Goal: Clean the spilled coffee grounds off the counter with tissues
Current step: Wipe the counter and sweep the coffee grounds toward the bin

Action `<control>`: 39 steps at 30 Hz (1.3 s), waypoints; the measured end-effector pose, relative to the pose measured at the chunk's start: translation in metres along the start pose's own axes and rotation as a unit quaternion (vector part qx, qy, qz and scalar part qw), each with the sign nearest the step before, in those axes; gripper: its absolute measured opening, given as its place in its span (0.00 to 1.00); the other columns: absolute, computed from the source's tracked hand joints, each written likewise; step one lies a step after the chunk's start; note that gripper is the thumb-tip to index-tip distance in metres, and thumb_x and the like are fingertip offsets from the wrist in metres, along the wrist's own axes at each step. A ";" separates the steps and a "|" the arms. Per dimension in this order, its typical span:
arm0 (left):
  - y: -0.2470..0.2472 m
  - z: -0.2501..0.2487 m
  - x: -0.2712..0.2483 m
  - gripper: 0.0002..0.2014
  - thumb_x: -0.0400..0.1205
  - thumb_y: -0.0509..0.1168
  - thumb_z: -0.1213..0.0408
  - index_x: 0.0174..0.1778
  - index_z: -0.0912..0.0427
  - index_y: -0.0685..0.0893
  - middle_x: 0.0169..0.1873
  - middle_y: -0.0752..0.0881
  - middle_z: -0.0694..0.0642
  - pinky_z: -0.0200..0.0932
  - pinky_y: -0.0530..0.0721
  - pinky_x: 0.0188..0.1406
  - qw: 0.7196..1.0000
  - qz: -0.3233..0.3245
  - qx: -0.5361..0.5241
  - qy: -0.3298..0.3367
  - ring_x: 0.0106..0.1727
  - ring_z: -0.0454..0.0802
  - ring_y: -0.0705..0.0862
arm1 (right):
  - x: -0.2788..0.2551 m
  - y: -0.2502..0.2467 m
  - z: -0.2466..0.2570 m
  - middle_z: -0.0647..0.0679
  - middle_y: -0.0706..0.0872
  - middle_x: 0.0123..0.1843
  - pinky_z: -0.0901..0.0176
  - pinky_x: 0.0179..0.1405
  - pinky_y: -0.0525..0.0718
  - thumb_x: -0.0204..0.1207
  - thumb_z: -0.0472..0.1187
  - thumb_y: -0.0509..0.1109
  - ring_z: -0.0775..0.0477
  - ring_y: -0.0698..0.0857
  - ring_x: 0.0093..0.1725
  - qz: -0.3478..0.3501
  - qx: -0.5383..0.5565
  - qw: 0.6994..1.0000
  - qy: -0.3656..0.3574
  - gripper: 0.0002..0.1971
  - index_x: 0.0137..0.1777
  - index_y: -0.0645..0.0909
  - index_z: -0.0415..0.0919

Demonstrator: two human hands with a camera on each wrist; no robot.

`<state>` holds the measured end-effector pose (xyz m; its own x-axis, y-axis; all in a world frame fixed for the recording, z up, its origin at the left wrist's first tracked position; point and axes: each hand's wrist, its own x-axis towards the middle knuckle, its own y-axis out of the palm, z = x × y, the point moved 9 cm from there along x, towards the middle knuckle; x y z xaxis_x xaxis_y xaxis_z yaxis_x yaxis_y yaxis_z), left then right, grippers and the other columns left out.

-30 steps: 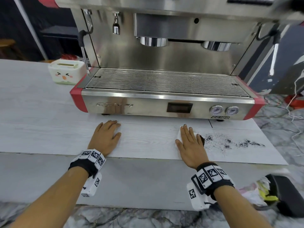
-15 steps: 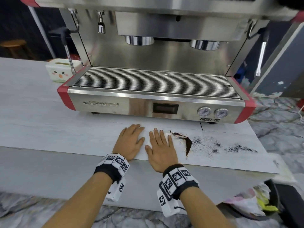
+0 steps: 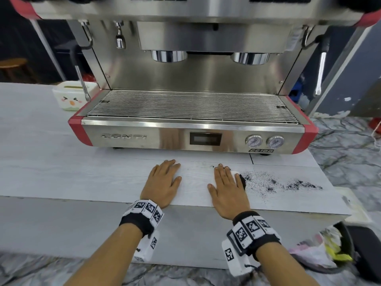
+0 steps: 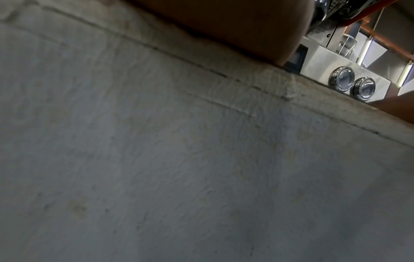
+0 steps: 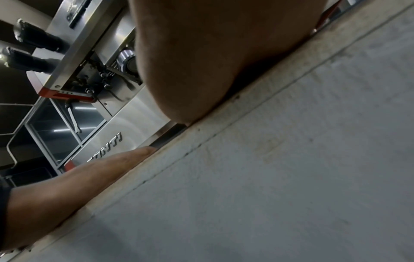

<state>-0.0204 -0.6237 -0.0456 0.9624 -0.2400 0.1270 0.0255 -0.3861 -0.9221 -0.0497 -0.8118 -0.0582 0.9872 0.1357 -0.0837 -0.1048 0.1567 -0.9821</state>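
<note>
Dark coffee grounds (image 3: 274,183) lie scattered on the pale counter (image 3: 82,174) in front of the espresso machine, right of my hands. My right hand (image 3: 227,182) lies flat with straight fingers, pressing a white tissue (image 3: 235,173) onto the counter; a dark heap of grounds sits against the tissue's right edge. My left hand (image 3: 165,180) rests flat on the counter to the left, holding nothing. The wrist views show only the counter's front face and the heels of my left hand (image 4: 235,26) and right hand (image 5: 212,53).
The steel and red espresso machine (image 3: 191,112) fills the back of the counter, steam wands hanging at both sides. A white tissue box (image 3: 71,99) stands at its left. A black bin (image 3: 350,250) with rubbish sits below the counter's right end.
My right hand slid the tissue back to the right, pushing the swept line of grounds toward the spill. The two hands, side by side half a second ago, are now apart.
</note>
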 end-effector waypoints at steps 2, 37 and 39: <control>0.000 0.001 -0.001 0.28 0.81 0.44 0.47 0.78 0.49 0.64 0.80 0.63 0.49 0.48 0.51 0.83 1.000 -0.001 -0.006 -0.005 0.82 0.47 0.58 | -0.001 -0.001 -0.004 0.48 0.38 0.87 0.49 0.83 0.37 0.77 0.60 0.27 0.49 0.39 0.86 0.003 0.019 1.000 0.016 0.38 0.85 0.38 0.41; -0.007 0.006 0.001 0.22 0.84 0.52 0.62 0.76 0.58 0.68 0.77 0.68 0.55 0.49 0.58 0.82 0.998 -0.058 -0.038 -0.012 0.78 0.51 0.65 | 0.060 0.000 0.028 0.47 0.46 0.87 0.42 0.83 0.41 0.68 0.57 0.21 0.47 0.46 0.86 -0.016 -0.025 0.999 0.014 0.44 0.85 0.44 0.43; -0.006 0.006 0.001 0.22 0.84 0.51 0.62 0.76 0.57 0.67 0.78 0.67 0.54 0.48 0.57 0.82 0.998 -0.054 -0.036 -0.012 0.78 0.51 0.64 | 0.056 -0.002 0.015 0.47 0.45 0.87 0.43 0.84 0.41 0.73 0.57 0.24 0.47 0.45 0.86 -0.013 -0.022 0.999 0.031 0.40 0.85 0.44 0.43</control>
<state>-0.0176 -0.6165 -0.0420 0.9612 -0.1726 0.2152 0.1109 -0.4723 -0.8744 0.0040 -0.7894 -0.0588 0.9952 0.0718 -0.0664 -0.0744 0.1152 -0.9906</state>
